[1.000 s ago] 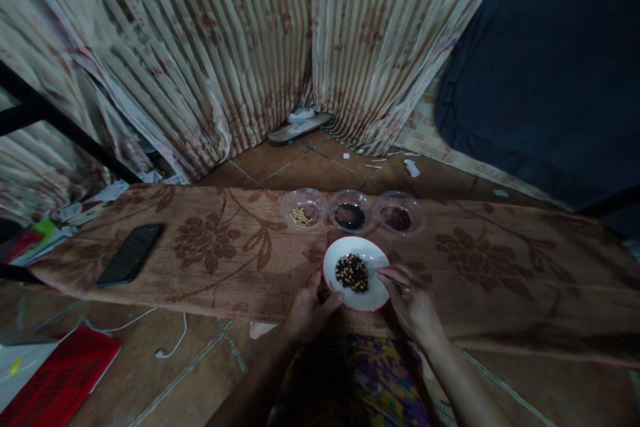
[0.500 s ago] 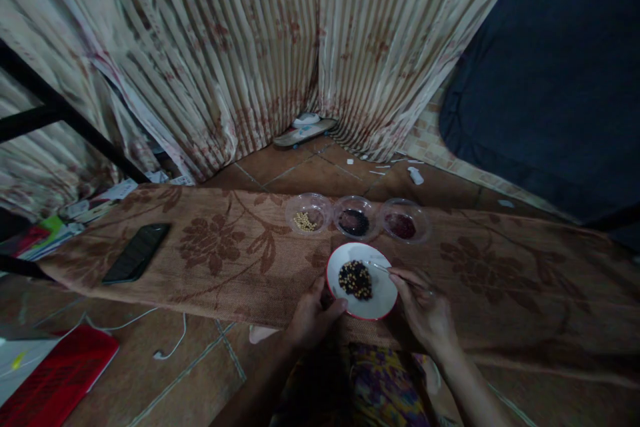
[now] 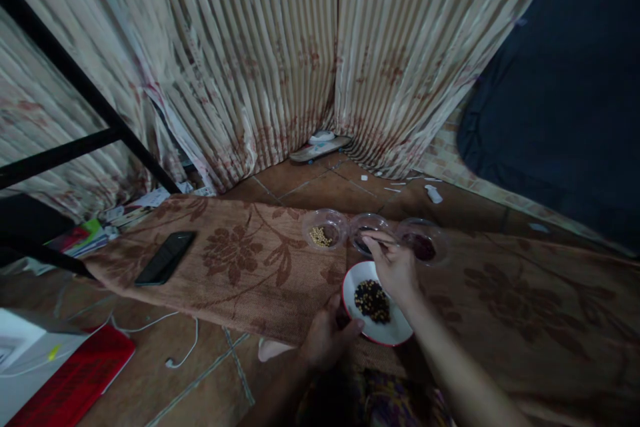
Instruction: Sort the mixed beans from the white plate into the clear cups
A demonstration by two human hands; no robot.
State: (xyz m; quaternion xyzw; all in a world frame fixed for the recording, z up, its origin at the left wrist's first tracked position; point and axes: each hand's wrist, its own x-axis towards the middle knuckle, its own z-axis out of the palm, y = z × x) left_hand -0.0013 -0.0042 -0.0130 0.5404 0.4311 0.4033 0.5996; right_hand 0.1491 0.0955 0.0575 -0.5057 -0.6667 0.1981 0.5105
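My left hand (image 3: 327, 335) grips the near left rim of a white plate with a red edge (image 3: 398, 329), its thumb over the rim. A mixed heap of black, yellowish and dark beans (image 3: 373, 301) lies in the plate. Pinched in my right hand (image 3: 397, 273) is a thin metal tool that looks like tweezers (image 3: 379, 237), its tip at the middle clear bowl (image 3: 369, 219); small dark beans there are partly hidden by the hand. The left clear bowl (image 3: 334, 215) has yellowish beans (image 3: 320, 236), the right clear bowl (image 3: 439, 240) dark red beans (image 3: 423, 247).
A brown floral cloth (image 3: 280, 280) covers the low table. On its left lies a black phone (image 3: 165, 258). Behind are striped curtains (image 3: 280, 67) and a skateboard (image 3: 320, 149) on the floor. A red and white box (image 3: 85, 373) and a white cable (image 3: 195, 340) are at the lower left.
My right hand has moved with the tweezers from above the plate to the middle bowl. My left hand still holds the plate. The whole view has shifted slightly.
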